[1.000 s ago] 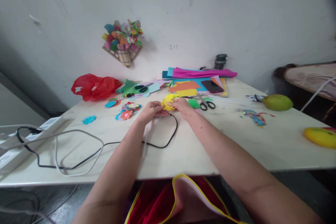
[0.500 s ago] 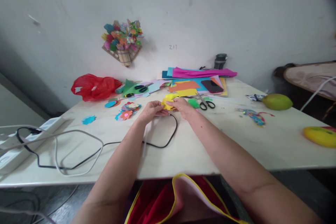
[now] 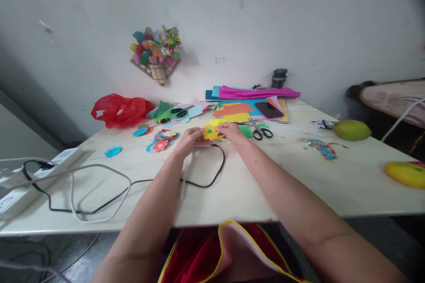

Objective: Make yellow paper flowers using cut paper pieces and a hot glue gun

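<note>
The yellow paper flower with a round green centre is being held above the white counter, between its near and far edges. The left hand is pinching the flower's left side, and the right hand is pinching the right side. Black-handled metal scissors are lying near the right hand; overlapping multicoloured paper flowers are lying near the left.

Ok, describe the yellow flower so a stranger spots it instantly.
Over the pale table, find the left hand and right hand. Held between them is the yellow flower. Unlike the yellow sheet beyond it, it bears a green dot.
</note>
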The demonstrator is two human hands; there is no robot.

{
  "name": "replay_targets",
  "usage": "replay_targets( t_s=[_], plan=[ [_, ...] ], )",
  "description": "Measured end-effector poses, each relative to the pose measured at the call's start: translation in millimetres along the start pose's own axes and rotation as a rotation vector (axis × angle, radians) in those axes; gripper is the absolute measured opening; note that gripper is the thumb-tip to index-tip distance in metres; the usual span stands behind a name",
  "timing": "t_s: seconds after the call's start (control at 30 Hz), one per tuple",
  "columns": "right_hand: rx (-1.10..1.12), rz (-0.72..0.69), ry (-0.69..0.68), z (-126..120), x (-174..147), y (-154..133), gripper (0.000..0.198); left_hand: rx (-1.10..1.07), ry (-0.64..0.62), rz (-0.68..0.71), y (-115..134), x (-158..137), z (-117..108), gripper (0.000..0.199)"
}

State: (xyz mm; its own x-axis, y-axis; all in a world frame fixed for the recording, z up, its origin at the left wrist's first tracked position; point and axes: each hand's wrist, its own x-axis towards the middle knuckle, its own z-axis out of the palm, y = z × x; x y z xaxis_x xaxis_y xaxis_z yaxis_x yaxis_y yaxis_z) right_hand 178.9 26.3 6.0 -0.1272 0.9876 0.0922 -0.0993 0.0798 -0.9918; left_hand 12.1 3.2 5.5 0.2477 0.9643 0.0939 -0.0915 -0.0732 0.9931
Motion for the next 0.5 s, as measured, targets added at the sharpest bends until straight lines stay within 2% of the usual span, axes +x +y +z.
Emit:
replay_targets(
  t_s=[0.1,0.3,0.5],
  plan=[
    [-0.018,-0.022,-0.027,2.7,-2.0,-0.8,0.021,0.001,0.028,0.021,-1.3,1.2,-0.4,0.041],
    [-0.067,-0.046,-0.071,7.1,-5.5,-3.2,0.016,0.080,0.100,0.047,-2.4,1.4,2.3,0.035],
    [-0.136,-0.101,-0.116,6.0,-3.6,0.3,0.011,0.122,0.104,0.018,-1.9,0.7,6.5,0.033]
  ],
)
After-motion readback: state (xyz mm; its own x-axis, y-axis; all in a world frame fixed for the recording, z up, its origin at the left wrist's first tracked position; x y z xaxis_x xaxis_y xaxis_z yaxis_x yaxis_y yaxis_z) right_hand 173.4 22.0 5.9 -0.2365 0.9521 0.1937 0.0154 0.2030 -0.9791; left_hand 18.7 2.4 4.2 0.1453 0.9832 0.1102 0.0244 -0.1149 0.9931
